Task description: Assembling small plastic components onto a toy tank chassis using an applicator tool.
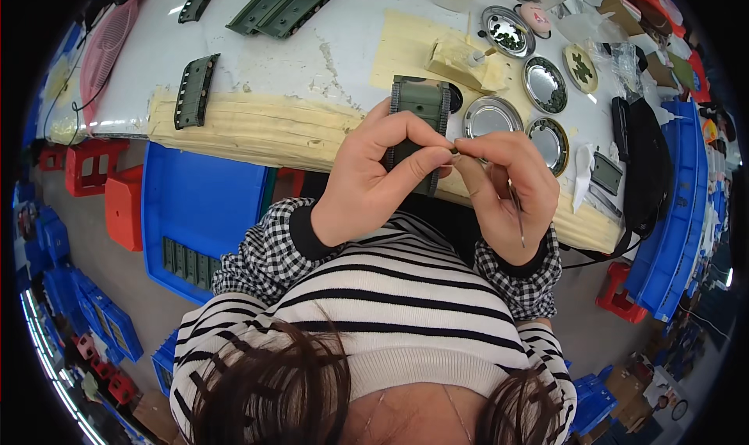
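Note:
In front of my chest, my left hand (pixel 363 181) is closed, its thumb and forefinger pinched on a tiny dark green part (pixel 454 150). Against the same part press the fingertips of my right hand (pixel 516 176), which also keeps a slim metal tool like tweezers (pixel 518 217) tucked in its palm. Below and behind the left fingers is a green toy tank body (pixel 421 100) with dark tracks along its sides, at the table's padded edge. My left hand covers its middle, and I cannot tell if the rear fingers grip it.
Metal dishes (pixel 544 84) with small green parts stand at right, near a round empty-looking dish (pixel 493 117) and a yellowish block (pixel 468 64). Green track pieces (pixel 282 6) lie at far left. A blue tray (pixel 204 187) is below the table; red stools (pixel 125 207) stand beside it.

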`<action>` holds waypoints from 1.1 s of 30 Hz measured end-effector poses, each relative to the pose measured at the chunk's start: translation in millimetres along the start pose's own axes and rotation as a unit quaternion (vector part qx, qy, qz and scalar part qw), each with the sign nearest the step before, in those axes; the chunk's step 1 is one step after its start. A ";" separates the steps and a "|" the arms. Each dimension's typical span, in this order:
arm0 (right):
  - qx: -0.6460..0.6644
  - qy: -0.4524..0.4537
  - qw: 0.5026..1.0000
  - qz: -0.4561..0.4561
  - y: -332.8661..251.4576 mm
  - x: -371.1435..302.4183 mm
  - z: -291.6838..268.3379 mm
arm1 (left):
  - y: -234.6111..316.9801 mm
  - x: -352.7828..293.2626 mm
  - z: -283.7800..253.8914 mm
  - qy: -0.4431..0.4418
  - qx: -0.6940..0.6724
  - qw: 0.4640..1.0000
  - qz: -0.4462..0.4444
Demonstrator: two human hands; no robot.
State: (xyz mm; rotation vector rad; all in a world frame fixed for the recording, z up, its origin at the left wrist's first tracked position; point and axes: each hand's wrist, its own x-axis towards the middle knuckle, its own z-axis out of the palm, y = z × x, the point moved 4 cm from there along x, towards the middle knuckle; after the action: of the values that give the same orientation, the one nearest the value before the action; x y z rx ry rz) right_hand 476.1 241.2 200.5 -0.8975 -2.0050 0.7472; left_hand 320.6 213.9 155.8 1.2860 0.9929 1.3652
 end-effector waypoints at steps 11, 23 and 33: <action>-0.033 0.006 0.998 -0.046 -4.4 1.7 0.7 | 0.3 -2.3 -2.3 -0.013 0.028 0.999 -0.009; -0.107 0.040 0.989 -0.091 -0.6 23.5 -12.2 | 7.4 -5.9 4.6 -0.055 0.018 0.998 0.014; -0.140 0.019 0.975 -0.171 5.0 21.9 -12.4 | 9.6 -8.2 5.5 -0.065 0.106 0.992 0.026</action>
State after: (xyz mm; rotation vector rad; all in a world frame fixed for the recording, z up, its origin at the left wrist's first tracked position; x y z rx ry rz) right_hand 478.8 263.8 212.3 -0.6868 -2.1868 0.2577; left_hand 324.7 203.7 164.2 1.5491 1.0423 1.2224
